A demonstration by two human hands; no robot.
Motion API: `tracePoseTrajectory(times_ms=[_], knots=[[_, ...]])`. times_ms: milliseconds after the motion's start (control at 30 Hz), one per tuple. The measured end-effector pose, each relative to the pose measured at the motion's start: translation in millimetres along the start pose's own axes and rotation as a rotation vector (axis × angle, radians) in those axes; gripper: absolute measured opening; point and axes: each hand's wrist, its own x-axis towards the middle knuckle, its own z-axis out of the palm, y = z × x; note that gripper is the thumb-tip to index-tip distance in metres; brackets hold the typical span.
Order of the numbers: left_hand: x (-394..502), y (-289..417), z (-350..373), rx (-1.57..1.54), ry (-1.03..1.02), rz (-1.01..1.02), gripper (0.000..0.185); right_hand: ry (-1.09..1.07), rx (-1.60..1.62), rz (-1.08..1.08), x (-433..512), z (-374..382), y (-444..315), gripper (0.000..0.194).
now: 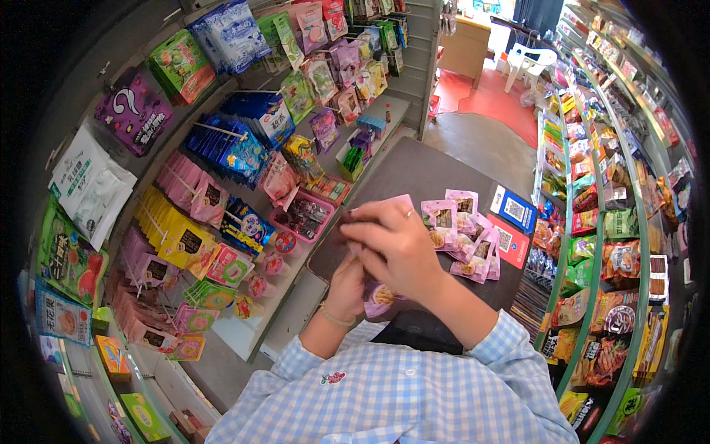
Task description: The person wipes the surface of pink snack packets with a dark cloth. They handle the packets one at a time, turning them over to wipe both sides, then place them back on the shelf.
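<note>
My left hand (345, 288) and my right hand (391, 244) are together above a dark brown tabletop (388, 166). Between and below them shows a pink snack packet (381, 297) with a round picture of food on it; another pink corner sticks up behind the right fingers. The right fingers are bent over the left fingertips, and something dark and blurred is at the fingertips. Which hand holds the packet is hard to tell. Right of the hands, several similar pink packets (444, 219) lie loosely overlapping on the tabletop.
Blue (513, 208) and red (506, 241) cards with printed codes lie beyond the packets. Hanging snack bags (188, 244) and a pink basket (330, 213) of dark packets stand at left. Shelves (596, 277) of packaged food line the right. A white plastic chair (527, 61) is farther back.
</note>
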Motion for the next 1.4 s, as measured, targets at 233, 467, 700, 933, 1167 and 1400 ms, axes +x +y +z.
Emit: tracePoseTrajectory(times_ms=[233, 467, 700, 933, 1167, 1400], knots=[[-13, 15, 1, -0.037, 0.088, -0.084, 0.041, -0.081, -0.161, 0.323, -37, 2, 95, 0.015], [21, 23, 9, -0.408, 0.013, -0.135, 0.053, 0.223, 0.02, 0.231, 15, -27, 56, 0.019], [34, 32, -9, -0.366, 0.074, 0.003, 0.055, -0.128, -0.03, 0.112, -24, 29, -22, 0.031], [43, 53, -19, -0.315, 0.343, 0.194, 0.05, -0.034, -0.096, 0.081, -66, 24, 23, 0.024], [44, 41, -10, -0.295, 0.272, 0.223, 0.048, 0.12, 1.548, 1.07, -81, 4, 48, 0.024], [54, 21, -21, 0.162, 0.524, 0.562, 0.06, 0.231, 1.226, 1.091, -52, -24, 41, 0.014]])
